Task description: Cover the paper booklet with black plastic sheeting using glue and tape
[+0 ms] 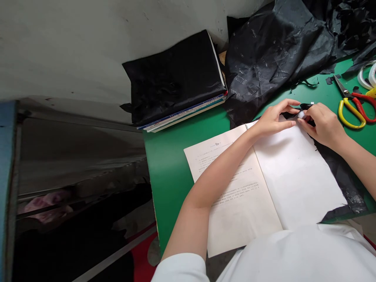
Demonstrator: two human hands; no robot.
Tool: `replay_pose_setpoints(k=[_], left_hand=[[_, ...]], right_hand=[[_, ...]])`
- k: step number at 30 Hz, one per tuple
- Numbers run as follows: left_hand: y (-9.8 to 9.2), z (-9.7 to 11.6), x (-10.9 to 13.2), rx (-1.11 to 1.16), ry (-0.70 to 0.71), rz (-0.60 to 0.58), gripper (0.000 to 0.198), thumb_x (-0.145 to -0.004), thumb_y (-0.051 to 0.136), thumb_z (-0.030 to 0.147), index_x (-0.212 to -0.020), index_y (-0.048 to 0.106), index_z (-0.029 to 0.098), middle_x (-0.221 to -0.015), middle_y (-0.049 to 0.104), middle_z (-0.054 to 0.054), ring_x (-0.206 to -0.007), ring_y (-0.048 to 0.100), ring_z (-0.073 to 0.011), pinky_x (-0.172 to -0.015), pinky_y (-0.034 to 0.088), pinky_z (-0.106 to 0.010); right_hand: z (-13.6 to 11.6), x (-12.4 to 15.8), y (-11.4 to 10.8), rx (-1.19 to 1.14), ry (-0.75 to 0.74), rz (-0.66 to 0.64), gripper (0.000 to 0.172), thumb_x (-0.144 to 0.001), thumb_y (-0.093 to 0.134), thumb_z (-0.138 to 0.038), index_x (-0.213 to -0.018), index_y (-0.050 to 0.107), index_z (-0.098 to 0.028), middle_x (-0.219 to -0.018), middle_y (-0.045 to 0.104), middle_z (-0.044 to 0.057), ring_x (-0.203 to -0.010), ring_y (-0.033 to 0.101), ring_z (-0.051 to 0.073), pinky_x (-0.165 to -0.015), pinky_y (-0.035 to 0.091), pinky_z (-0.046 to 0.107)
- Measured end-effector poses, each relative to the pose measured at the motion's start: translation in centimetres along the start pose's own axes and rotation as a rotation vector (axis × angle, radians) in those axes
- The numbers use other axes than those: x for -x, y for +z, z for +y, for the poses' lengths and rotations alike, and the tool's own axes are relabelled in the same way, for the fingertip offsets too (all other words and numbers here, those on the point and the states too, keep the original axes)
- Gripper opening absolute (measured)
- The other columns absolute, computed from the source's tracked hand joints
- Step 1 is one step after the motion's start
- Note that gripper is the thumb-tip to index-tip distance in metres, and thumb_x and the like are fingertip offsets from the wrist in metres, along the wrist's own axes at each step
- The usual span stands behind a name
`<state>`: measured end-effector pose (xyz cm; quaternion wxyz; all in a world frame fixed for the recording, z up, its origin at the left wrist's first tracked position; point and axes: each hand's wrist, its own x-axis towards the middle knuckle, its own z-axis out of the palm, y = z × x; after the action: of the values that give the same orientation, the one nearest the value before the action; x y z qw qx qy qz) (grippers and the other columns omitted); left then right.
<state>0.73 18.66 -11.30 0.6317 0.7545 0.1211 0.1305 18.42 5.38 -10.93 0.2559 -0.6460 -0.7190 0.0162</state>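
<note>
An open book [235, 196] lies on the green table, its printed page on the left and a blank white page [296, 180] on the right. Black plastic sheet [349, 188] sticks out from under the right side of the book. At the book's top edge, my left hand [276, 119] curves over a black flap of the sheet, thumb low against the white page. My right hand [324, 125] is closed at the same edge, thumb and forefinger pinching the black plastic beside a small white thing [301, 114] that I cannot make out clearly.
Scissors [351, 107] with yellow and red handles lie to the right, near white tape rolls [371, 74]. Crumpled black plastic [273, 58] covers the back of the table [167, 168]. A black-covered stack of books [176, 78] stands at the back left, against the wall.
</note>
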Motion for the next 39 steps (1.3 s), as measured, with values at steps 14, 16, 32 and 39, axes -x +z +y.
replay_pose_setpoints(k=[14, 16, 32, 39], left_hand=[[-0.04, -0.04, -0.02, -0.013, 0.001, -0.002, 0.065, -0.078, 0.071, 0.057, -0.130, 0.054, 0.023, -0.125, 0.067, -0.010, -0.129, 0.058, -0.0250, -0.112, 0.043, -0.039], [-0.04, -0.03, -0.03, -0.012, 0.001, -0.004, 0.065, -0.078, 0.070, 0.058, -0.130, 0.054, 0.022, -0.126, 0.067, -0.010, -0.129, 0.058, -0.0253, -0.112, 0.043, -0.040], [-0.10, -0.33, -0.06, -0.021, 0.041, -0.004, 0.063, -0.079, 0.070, 0.057, -0.128, 0.054, 0.021, -0.125, 0.067, -0.010, -0.127, 0.060, -0.0249, -0.110, 0.045, -0.038], [-0.06, -0.31, -0.08, -0.020, 0.054, -0.009, 0.059, -0.082, 0.068, 0.056, -0.128, 0.054, 0.022, -0.127, 0.066, -0.010, -0.127, 0.060, -0.0245, -0.111, 0.046, -0.038]], right_hand=[[0.14, -0.01, 0.04, 0.035, -0.049, 0.026, 0.017, -0.096, 0.048, -0.038, -0.085, 0.047, -0.025, -0.072, 0.057, 0.004, -0.072, 0.053, 0.023, -0.065, 0.045, 0.036], [0.08, -0.02, -0.03, 0.030, -0.042, 0.016, 0.017, -0.097, 0.047, -0.038, -0.085, 0.047, -0.026, -0.072, 0.057, 0.005, -0.072, 0.053, 0.023, -0.065, 0.046, 0.037], [0.10, -0.08, 0.04, -0.014, -0.086, 0.072, 0.012, -0.096, 0.052, -0.033, -0.088, 0.046, -0.027, -0.071, 0.056, 0.004, -0.071, 0.053, 0.025, -0.062, 0.045, 0.038], [0.24, 0.00, 0.15, -0.006, -0.040, 0.046, 0.013, -0.095, 0.052, -0.036, -0.088, 0.047, -0.026, -0.072, 0.057, 0.004, -0.074, 0.055, 0.024, -0.064, 0.044, 0.036]])
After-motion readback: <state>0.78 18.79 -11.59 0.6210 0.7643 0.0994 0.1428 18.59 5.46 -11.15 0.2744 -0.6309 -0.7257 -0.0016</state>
